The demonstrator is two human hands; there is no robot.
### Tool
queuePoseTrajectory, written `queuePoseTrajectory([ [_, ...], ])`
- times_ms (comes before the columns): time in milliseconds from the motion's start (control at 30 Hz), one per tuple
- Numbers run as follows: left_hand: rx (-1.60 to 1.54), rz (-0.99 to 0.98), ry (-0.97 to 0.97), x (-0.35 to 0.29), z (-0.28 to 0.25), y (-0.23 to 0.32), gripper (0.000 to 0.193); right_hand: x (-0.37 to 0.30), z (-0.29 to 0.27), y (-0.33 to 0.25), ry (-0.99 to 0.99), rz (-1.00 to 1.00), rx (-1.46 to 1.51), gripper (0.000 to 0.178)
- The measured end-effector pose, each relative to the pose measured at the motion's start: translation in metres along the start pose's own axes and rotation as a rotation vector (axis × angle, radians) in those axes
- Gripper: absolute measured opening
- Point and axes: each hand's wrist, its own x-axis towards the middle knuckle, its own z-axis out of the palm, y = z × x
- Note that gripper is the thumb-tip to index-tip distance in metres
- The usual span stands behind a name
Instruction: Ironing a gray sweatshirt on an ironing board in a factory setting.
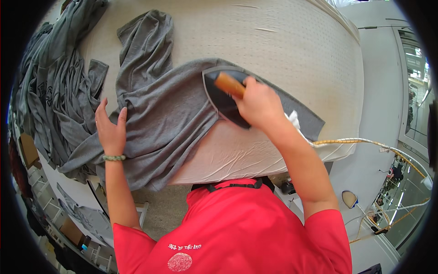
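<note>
A grey knit garment (pixel 164 102) lies spread across the padded ironing table, with one part folded upward at the far left and a long flat part reaching to the right. On that flat part rests a dark iron (pixel 223 98) with a wooden handle, its pointed tip toward the far left. My right hand (pixel 260 102) is wrapped round the handle. My left hand (pixel 111 129), with a beaded bracelet at the wrist, lies on the garment's left side, thumb and fingers spread. Whatever part of the garment lies under the iron is hidden.
A heap of grey garments (pixel 54 86) lies on the left of the pale cloth-covered table (pixel 292 41). A hose and cord (pixel 365 140) run from the iron off the table's right side. Below at left stands a white surface with another grey garment (pixel 82 217).
</note>
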Motion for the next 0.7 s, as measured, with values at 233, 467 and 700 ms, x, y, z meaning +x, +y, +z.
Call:
queuePoseTrajectory([
  [233, 0.096, -0.114, -0.37, -0.023, -0.022, -0.065, 0.042, 0.0, -0.033, 0.063, 0.058, 0.066, -0.027, 0.033],
  [467, 0.087, -0.136, -0.304, -0.018, -0.038, -0.084, 0.026, -0.032, -0.06, 0.356, 0.317, 0.482, 0.02, 0.034],
  [700, 0.065, -0.066, 0.125, -0.004, -0.081, 0.011, 0.018, -0.033, -0.077, 0.359, 0.758, 0.042, -0.5, 0.045],
])
